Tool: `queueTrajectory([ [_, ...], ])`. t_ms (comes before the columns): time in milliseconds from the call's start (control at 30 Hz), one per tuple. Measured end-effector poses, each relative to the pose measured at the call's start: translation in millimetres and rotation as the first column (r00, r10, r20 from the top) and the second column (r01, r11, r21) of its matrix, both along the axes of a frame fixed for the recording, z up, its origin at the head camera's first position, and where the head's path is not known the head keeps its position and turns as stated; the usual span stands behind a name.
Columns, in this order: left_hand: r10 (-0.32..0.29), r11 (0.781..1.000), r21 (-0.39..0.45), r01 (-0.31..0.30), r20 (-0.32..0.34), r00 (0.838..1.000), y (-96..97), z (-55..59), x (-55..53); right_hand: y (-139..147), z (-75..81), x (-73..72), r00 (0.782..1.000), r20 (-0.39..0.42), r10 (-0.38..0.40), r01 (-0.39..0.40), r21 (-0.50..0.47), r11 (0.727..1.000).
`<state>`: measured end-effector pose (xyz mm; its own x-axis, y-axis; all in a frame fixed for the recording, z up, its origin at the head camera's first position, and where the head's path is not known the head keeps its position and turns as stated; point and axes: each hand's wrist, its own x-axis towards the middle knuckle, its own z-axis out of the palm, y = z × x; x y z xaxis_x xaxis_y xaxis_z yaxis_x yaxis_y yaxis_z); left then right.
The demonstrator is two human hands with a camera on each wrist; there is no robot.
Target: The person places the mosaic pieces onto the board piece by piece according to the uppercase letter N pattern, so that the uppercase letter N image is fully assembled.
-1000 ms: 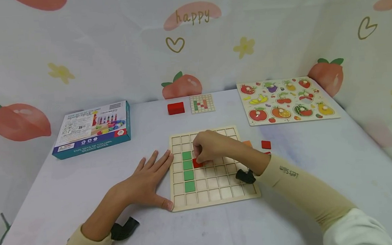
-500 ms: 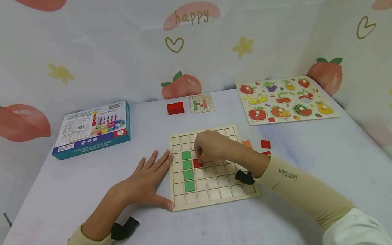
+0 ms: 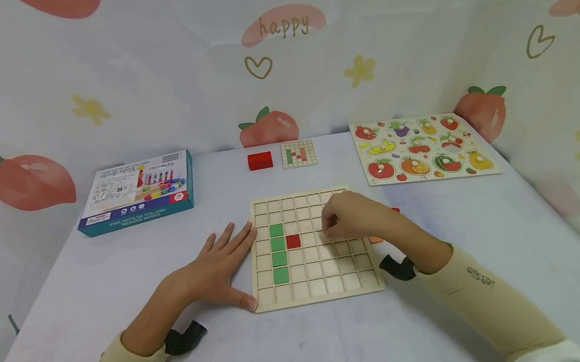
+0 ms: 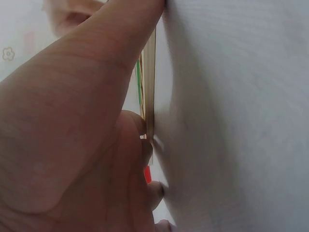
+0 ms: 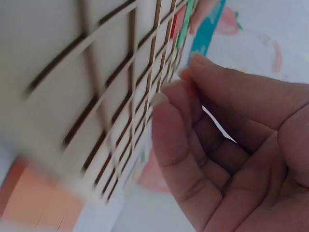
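A wooden grid board [image 3: 312,271] lies on the table, with a column of several green square tiles [image 3: 280,259] in its cells and one red square tile [image 3: 293,241] beside that column. My left hand [image 3: 216,277] lies flat with spread fingers, its fingertips and thumb at the board's left edge. In the left wrist view the fingers meet the board's side [image 4: 149,72]. My right hand [image 3: 352,216] is over the board's right half, fingers loosely bent and holding nothing. The right wrist view shows its thumb and fingertips close together above the grid.
Right of the board, orange tiles [image 3: 375,240] and a red tile [image 3: 395,209] are partly hidden by my right arm. Behind stand a red block [image 3: 260,160], a small pattern card [image 3: 299,153], a fruit puzzle board [image 3: 425,150] and, left, a bead box [image 3: 136,193].
My right hand has let go of the red tile, which now lies in its cell, and has moved right across the board. The left hand has stayed in place.
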<state>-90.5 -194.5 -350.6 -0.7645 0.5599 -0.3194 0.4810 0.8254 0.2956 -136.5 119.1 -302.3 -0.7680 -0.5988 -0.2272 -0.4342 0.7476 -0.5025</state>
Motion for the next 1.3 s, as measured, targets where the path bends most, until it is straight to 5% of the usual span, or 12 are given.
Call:
queueTrajectory([
  [500, 0.003, 1.0, 0.002, -0.003, 0.01, 1.0, -0.7, -1.0, 0.1, 86, 1.4, 14.4, 0.974, 0.057, -0.221, 0.217, 0.076, 0.973],
  [800, 0.005, 1.0, -0.012, -0.004, 0.005, 1.0, 0.1, -1.8, -0.6, 107, -3.2, 12.7, 0.976, 0.031, -0.214, 0.205, 0.188, 0.961],
  [1300, 0.004, 1.0, -0.004, -0.004, 0.009, 1.0, -0.5, 1.1, 0.1, 109, -13.5, 9.0, 0.981, 0.028, -0.192, 0.183, 0.181, 0.966],
])
